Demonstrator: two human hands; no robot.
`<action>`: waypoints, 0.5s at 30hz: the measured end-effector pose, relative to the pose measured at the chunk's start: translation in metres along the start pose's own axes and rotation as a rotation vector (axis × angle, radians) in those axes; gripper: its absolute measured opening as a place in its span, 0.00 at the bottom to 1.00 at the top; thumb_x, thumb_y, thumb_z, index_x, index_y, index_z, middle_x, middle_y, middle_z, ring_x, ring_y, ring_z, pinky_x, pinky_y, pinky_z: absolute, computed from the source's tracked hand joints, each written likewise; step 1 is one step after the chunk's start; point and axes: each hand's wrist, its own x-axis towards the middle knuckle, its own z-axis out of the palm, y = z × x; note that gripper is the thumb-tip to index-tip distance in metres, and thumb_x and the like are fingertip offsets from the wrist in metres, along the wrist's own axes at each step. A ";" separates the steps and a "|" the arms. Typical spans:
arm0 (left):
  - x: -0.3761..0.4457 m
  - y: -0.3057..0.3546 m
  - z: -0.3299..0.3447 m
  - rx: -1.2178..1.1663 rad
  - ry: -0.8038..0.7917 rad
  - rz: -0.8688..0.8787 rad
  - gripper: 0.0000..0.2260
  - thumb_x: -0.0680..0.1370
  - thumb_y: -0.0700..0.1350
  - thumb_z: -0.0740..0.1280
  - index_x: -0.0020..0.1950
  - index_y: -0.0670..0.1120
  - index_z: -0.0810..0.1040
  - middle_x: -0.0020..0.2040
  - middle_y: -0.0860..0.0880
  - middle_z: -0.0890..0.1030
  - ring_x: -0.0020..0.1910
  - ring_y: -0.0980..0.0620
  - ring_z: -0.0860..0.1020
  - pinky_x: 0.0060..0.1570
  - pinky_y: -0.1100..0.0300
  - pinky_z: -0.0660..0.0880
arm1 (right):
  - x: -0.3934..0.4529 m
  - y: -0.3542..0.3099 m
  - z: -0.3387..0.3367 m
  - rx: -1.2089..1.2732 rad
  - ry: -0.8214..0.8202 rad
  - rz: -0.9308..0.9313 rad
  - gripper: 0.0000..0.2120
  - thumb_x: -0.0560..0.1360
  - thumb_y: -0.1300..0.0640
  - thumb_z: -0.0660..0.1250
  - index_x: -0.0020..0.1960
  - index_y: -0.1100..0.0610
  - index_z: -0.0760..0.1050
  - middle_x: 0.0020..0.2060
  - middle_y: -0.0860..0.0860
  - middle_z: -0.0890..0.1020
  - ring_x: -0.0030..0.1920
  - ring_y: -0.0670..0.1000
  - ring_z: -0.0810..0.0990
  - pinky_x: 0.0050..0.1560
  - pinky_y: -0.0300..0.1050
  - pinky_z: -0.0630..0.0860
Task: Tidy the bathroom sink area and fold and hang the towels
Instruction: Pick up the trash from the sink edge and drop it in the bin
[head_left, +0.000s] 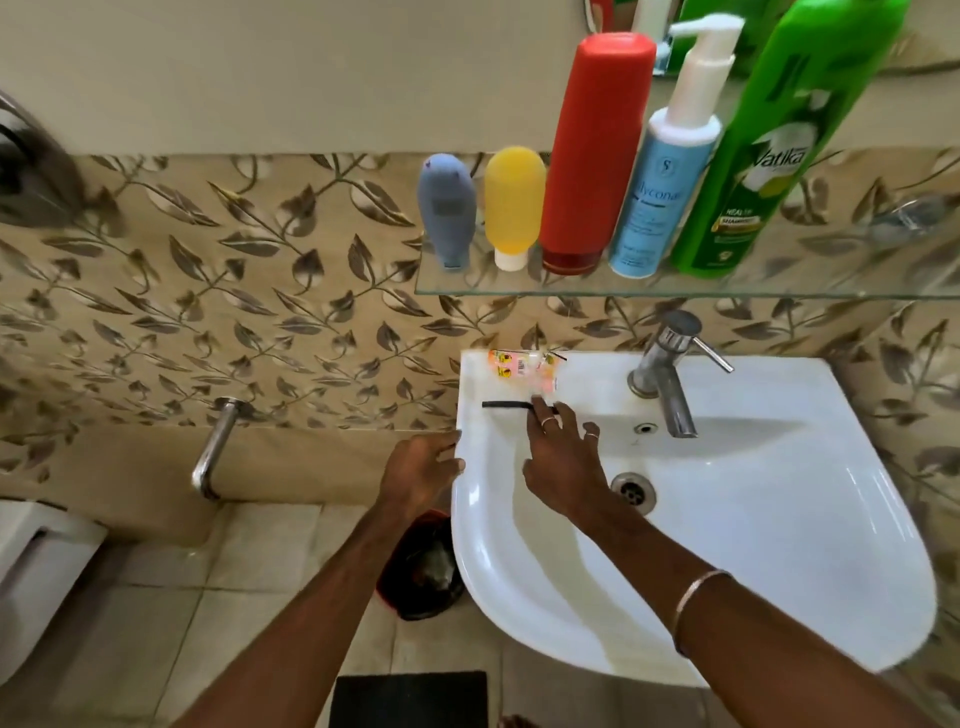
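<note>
From my remote seat, I saw a wall spout (214, 448) at nine o'clock, low over the floor tiles. The left hand (422, 470) rested its loosely bent fingers on the left rim of the white sink (810, 545), holding nothing. The right hand (563, 460) reached over the basin toward eleven o'clock, fingers spread fairly wide, fingertips touching a thin black strip (506, 405). That strip lay on the sink's back ledge, its long axis running nine to three. Just behind it, against the wall, lay a small orange-and-white packet (522, 369), also lengthwise along the ledge. The basin stood open around the drain (632, 491); the tap (667, 376) stood at one o'clock. Above, a glass shelf (519, 286) carried five bottles in a row; the green bottle (774, 140) stood rightmost.
</note>
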 end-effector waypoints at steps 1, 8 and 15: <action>0.002 -0.003 0.000 -0.033 0.018 -0.001 0.20 0.73 0.42 0.74 0.65 0.50 0.81 0.62 0.53 0.82 0.59 0.56 0.80 0.59 0.63 0.73 | -0.003 -0.003 -0.005 0.074 0.022 0.005 0.34 0.79 0.55 0.62 0.82 0.59 0.54 0.83 0.53 0.51 0.80 0.58 0.56 0.71 0.63 0.64; 0.002 -0.031 -0.011 -0.398 -0.105 -0.009 0.22 0.75 0.30 0.70 0.68 0.43 0.78 0.63 0.49 0.81 0.54 0.64 0.79 0.46 0.67 0.79 | -0.042 -0.065 -0.021 0.849 0.157 0.111 0.39 0.80 0.56 0.69 0.83 0.52 0.51 0.83 0.47 0.52 0.81 0.50 0.57 0.77 0.43 0.58; 0.016 -0.064 -0.026 -0.549 -0.369 -0.060 0.22 0.78 0.33 0.66 0.69 0.50 0.77 0.61 0.53 0.83 0.54 0.56 0.80 0.44 0.61 0.76 | -0.093 -0.155 0.030 1.125 0.213 0.176 0.42 0.75 0.53 0.71 0.81 0.37 0.52 0.79 0.32 0.56 0.77 0.33 0.55 0.77 0.37 0.62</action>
